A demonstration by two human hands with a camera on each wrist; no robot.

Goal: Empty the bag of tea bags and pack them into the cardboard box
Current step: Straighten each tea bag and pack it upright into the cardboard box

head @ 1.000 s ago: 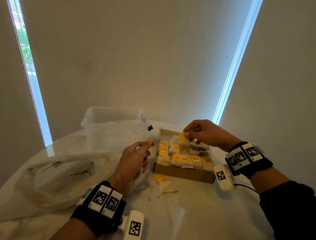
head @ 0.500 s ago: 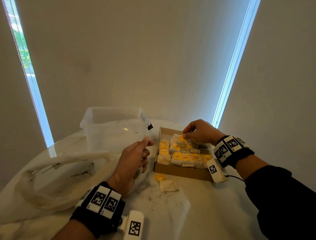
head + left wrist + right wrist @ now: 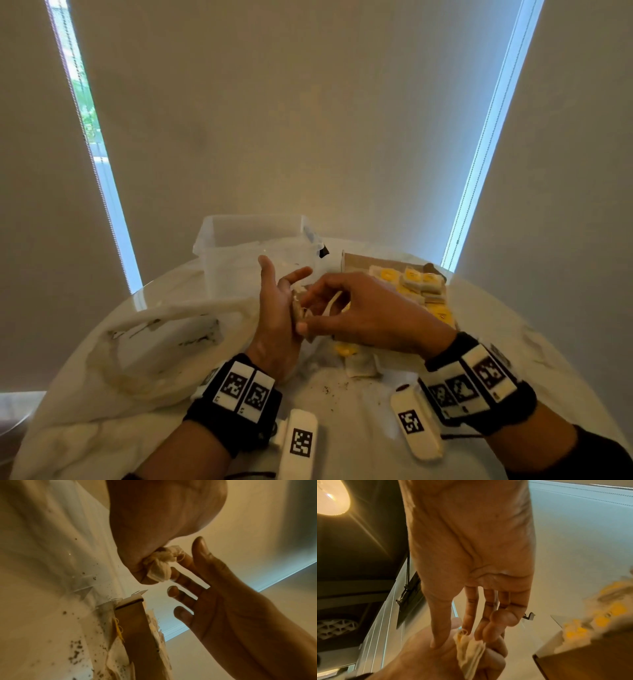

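1. Half a second ago the right hand [image 3: 359, 315] was over the far end of the brown cardboard box [image 3: 356, 262]. It has since swung left, away from the box, to meet the left hand [image 3: 274, 308], which has risen and turned palm-inward.

2. The left hand is spread, fingers straight, with a small bunch of pale paper tea bags [image 3: 161, 566] lying against its palm. The right hand's thumb and fingertips [image 3: 488, 632] pinch at that bunch, picking one out.

3. The box sits at the right, already packed with rows of yellow-tagged tea bags [image 3: 411, 275]. The limp, clear plastic bag [image 3: 154, 342] lies emptied at the left, in front of a clear plastic tub [image 3: 253, 246]. One loose flat tea bag [image 3: 361, 366] and a yellow tag [image 3: 344, 350] remain on the white round surface [image 3: 513, 359], near the box's front wall.

4. Risks, as I judge them: the bunch rests on an open palm, so a tug could spill the others. Strings may tangle and drag two out together. The thin paper could tear; dark crumbs [image 3: 329, 390] already dot the surface. The box looks nearly full, so forcing one in could lift its neighbours.

5. The yellow tags carry print too small to read. The black-and-white square markers on the wristbands [image 3: 245, 389] are codes, not text.
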